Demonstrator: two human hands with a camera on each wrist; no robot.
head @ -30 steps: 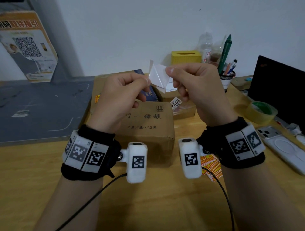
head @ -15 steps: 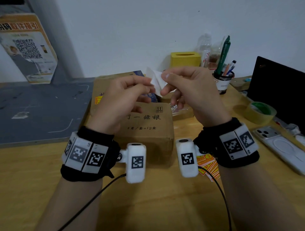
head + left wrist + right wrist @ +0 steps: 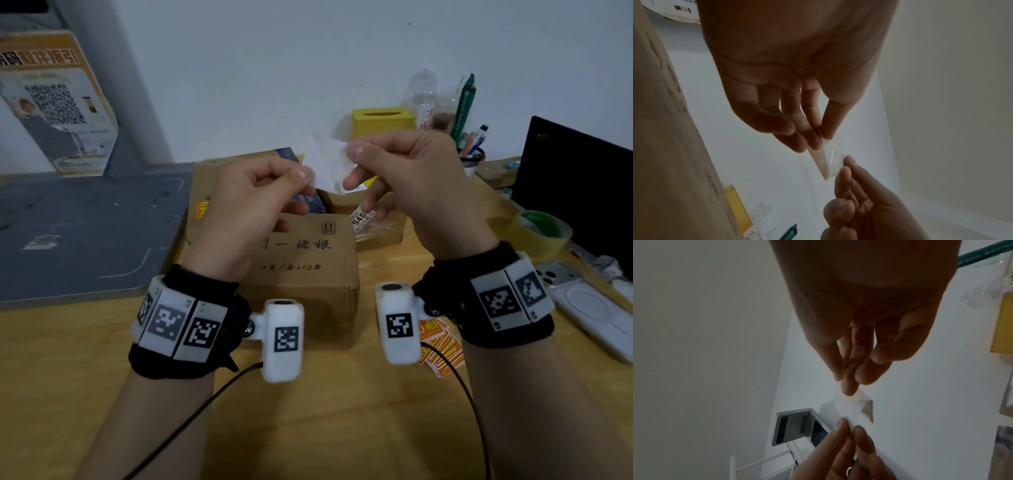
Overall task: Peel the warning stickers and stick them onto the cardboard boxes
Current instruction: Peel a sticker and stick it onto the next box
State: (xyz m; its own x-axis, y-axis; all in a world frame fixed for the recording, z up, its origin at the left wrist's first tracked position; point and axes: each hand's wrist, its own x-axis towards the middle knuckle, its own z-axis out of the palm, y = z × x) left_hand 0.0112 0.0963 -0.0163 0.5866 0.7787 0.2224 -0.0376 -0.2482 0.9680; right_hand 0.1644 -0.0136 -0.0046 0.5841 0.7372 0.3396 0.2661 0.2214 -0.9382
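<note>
Both hands are raised above the cardboard box (image 3: 301, 260) in the head view, with a small white sticker sheet (image 3: 327, 164) stretched between them. My left hand (image 3: 301, 176) pinches its lower left edge between thumb and forefinger. My right hand (image 3: 349, 164) pinches its right edge. In the left wrist view the sheet (image 3: 830, 160) shows as a pale, half-folded slip between the two sets of fingertips. The right wrist view shows the same slip (image 3: 851, 405), creased, with one dark corner. A fan of red-and-yellow warning stickers (image 3: 442, 346) lies on the table under my right wrist.
A larger flat box (image 3: 205, 192) lies behind the front one, with a small orange label on it. On the right are a tape roll (image 3: 537, 233), a phone (image 3: 589, 305), a black laptop (image 3: 582, 178), a pen cup (image 3: 474, 157) and a yellow tissue box (image 3: 382, 120). A grey mat (image 3: 78, 233) lies left.
Both hands dipped and came close together half a second ago, then rose and drew slightly apart, so the white sheet spreads out between them again.
</note>
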